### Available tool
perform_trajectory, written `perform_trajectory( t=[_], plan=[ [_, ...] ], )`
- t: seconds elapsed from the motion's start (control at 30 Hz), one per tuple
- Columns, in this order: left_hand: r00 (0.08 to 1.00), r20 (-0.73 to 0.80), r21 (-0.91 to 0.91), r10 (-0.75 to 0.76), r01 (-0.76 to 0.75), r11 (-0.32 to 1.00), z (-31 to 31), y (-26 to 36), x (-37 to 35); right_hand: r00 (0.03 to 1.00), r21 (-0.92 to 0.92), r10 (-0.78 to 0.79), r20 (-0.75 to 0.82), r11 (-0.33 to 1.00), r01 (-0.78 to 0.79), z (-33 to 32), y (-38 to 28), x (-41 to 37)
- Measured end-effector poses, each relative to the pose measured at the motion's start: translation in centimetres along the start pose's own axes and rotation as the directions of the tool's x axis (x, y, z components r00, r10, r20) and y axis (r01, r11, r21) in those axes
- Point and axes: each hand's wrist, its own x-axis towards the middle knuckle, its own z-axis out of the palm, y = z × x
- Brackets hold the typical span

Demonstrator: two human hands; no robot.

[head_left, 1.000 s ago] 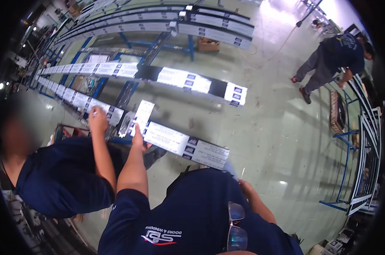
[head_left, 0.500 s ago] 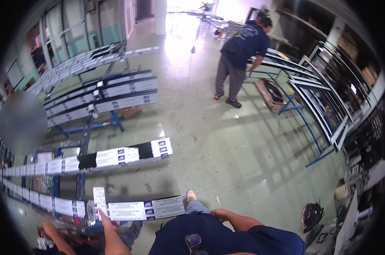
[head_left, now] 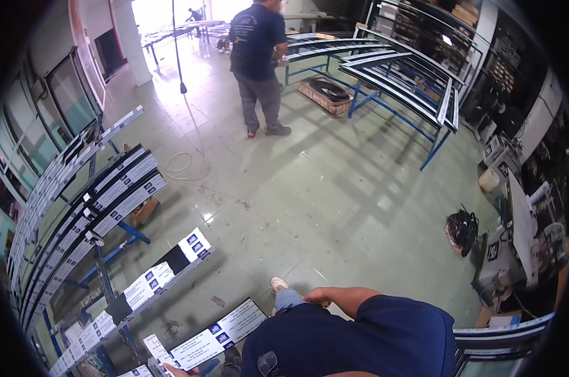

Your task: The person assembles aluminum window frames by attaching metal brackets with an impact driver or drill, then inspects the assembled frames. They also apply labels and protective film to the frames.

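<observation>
At the lower edge a partly cut-off hand, seemingly my left hand (head_left: 178,371), touches a long profile (head_left: 218,339) covered in printed white protective film. Its fingers are mostly out of frame. A short white printed strip (head_left: 157,349) lies crosswise over the profile, close to that hand. My right hand (head_left: 316,295) is held at the front of my waist, above my jeans (head_left: 288,300). Its fingers look bunched together, and anything inside them is hidden. Glasses (head_left: 267,363) hang on my dark blue shirt.
Another filmed profile (head_left: 152,281) lies beyond, and a rack with several more profiles (head_left: 124,191) stands at left. A co-worker (head_left: 256,56) stands by blue-legged trestles bearing frames (head_left: 401,78). A coil in a box (head_left: 325,94) and a black bundle (head_left: 461,231) are on the floor.
My view has swung right, so the profiles slide down and left. The co-worker now stands more upright. The bare arms at lower left have mostly left the frame.
</observation>
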Motion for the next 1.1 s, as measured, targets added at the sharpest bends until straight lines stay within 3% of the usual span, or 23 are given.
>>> perform_trajectory(
  t=[1.1],
  plan=[
    [0.997, -0.077, 0.041, -0.026, 0.03, 0.999, 2.2, 1.0, -2.4, 1.0, -0.01, -0.027, -0.01, 1.0, 0.027, -0.3, 1.1, 1.9]
  ],
)
